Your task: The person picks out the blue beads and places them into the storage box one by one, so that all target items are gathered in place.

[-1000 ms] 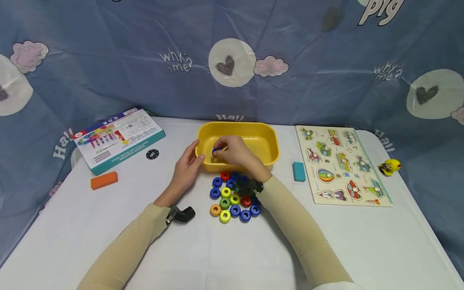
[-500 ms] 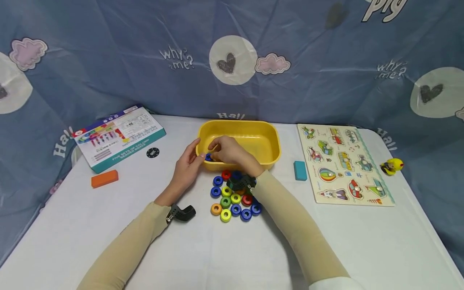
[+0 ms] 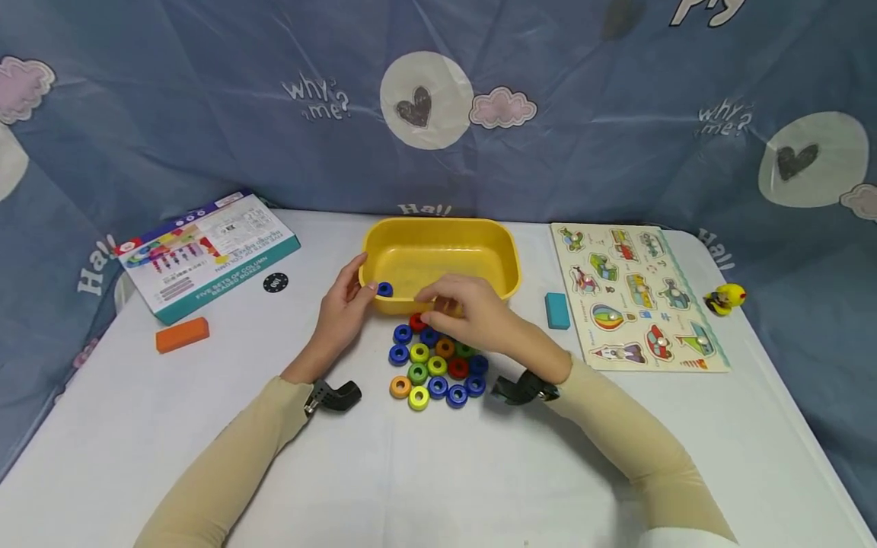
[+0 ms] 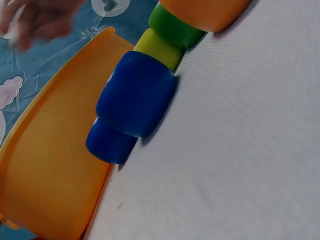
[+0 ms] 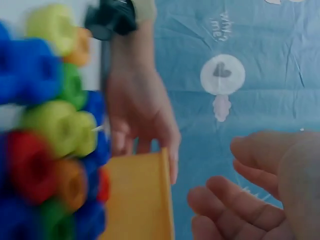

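Observation:
My left hand (image 3: 340,310) grips the left end of a yellow plastic basin (image 3: 510,259), thumb near the front corner, fingers along the side. Inside that corner lies a blue ring bead (image 3: 385,289). My right hand (image 3: 473,310) hovers over the basin's front edge and the far side of the bead group, fingers loosely bent and holding nothing. In the right wrist view its fingers (image 5: 235,205) and thumb stand apart. Several ring beads lie in front of the basin, among them a red bead (image 3: 457,368), a yellow bead (image 3: 419,398) and an orange bead (image 3: 400,387).
At the back left lies a toy box (image 3: 208,255), with a black round chip (image 3: 276,282) and an orange block (image 3: 182,335) near it. To the right are a teal block (image 3: 557,310), a wooden picture puzzle (image 3: 582,304) and a small yellow figure (image 3: 725,299).
My right hand has let go of the blue bead in the basin's front left corner and moved right and toward me, over the beads. My left hand stays at the basin.

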Demonstrator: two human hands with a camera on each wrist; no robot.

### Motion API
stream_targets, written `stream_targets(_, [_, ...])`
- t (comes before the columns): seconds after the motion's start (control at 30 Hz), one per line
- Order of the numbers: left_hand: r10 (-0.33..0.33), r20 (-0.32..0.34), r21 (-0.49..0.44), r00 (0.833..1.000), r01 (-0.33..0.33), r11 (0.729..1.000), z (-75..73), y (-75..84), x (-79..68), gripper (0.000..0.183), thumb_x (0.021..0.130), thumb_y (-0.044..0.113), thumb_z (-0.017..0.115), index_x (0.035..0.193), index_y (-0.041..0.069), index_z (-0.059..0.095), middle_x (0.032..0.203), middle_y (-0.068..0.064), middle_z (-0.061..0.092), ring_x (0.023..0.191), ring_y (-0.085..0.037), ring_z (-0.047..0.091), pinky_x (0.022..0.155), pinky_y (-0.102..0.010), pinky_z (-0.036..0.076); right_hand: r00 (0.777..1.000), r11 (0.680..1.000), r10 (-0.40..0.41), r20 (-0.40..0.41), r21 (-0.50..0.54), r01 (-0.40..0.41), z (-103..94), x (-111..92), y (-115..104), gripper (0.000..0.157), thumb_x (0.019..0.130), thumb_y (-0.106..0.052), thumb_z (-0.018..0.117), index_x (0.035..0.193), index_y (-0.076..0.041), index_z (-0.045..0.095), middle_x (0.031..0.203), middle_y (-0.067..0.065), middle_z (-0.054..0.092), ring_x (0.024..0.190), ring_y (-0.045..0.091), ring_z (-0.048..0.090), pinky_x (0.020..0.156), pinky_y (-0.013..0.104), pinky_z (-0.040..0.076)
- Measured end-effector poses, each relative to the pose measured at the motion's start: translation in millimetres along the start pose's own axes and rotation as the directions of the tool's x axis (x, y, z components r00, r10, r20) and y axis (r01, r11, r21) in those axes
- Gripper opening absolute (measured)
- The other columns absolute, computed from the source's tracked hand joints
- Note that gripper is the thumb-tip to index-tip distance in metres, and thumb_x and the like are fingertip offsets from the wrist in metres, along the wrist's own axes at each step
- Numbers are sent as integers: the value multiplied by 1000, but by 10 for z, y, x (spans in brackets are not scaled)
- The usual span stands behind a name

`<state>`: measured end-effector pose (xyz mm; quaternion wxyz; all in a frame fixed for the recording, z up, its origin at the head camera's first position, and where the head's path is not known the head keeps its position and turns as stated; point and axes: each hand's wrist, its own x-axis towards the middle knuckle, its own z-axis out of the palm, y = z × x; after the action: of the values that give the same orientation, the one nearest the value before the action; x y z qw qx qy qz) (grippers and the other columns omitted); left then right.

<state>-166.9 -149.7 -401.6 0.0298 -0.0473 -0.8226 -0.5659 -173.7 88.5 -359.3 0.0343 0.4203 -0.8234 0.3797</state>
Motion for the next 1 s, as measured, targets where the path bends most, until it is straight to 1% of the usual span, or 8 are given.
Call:
stream_targets(0.03, [0,-1,2,1000,0,1000,-2,8,1,56,101,16,47,153,8,28,159,-14,28,145,-28,33,117,-40,33,1000,1000,-5,13,-1,5,-31,-89,13,20,88,-14,70,106,-6,71,95,6,71,78,9,60,68,25,56])
stream_targets(0.07, [-2,-3,0,1000,2,1000,1,-33,22,56,101,16,48,153,9,28,159,-13,28,145,-28,33,117,-40,33,1000,1000,0,30,-8,0,-57,-182,33,19,88,-15,71,105,-7,71,95,5,71,77,8,60,67,25,56])
stream_targets(0.17, [12,-13,2,1000,-12,1000,12,-199,86,56,102,22,48,154,16,28,159,-9,29,144,-25,35,116,-40,34,995,999,41,86,-10,-40,-101,-444,105,17,87,-16,72,102,-8,71,91,1,70,75,7,58,65,24,54])
stream_targets(0.27, [23,-26,4,999,-23,1000,15,-362,146,56,102,27,49,154,22,29,159,-4,30,143,-22,37,115,-39,36,985,994,111,133,-14,-110,-81,-657,200,13,84,-19,74,94,-11,69,87,-2,68,74,8,58,64,22,52])
stream_targets(0.33, [25,-30,11,999,-25,1000,10,-364,142,56,101,30,49,153,23,29,159,-3,31,142,-21,38,114,-39,37,978,989,147,148,-13,-147,-41,-743,271,13,81,-20,76,88,-15,66,83,-3,65,73,10,57,62,21,50])
stream_targets(0.5, [8,-31,4,999,-8,1000,17,-359,132,56,101,30,49,153,26,29,160,-2,30,142,-22,38,115,-39,37,973,985,175,151,-20,-173,49,-815,386,15,80,-18,76,84,-18,62,79,-3,60,71,10,54,61,20,47])
stream_targets(0.73, [6,-23,-11,1000,-6,1000,44,-375,127,56,101,28,49,153,26,29,160,-1,28,143,-24,37,116,-41,35,967,980,199,160,-19,-199,88,-858,419,13,82,-17,74,86,-19,62,80,-8,58,71,5,52,62,19,47])
stream_targets(1.0, [6,-33,6,999,-6,1000,60,-372,144,55,102,28,49,153,25,30,160,-1,28,143,-23,37,115,-40,36,962,976,207,179,37,-217,69,-869,451,15,78,-12,74,89,-18,64,81,-3,60,71,11,54,61,20,47])
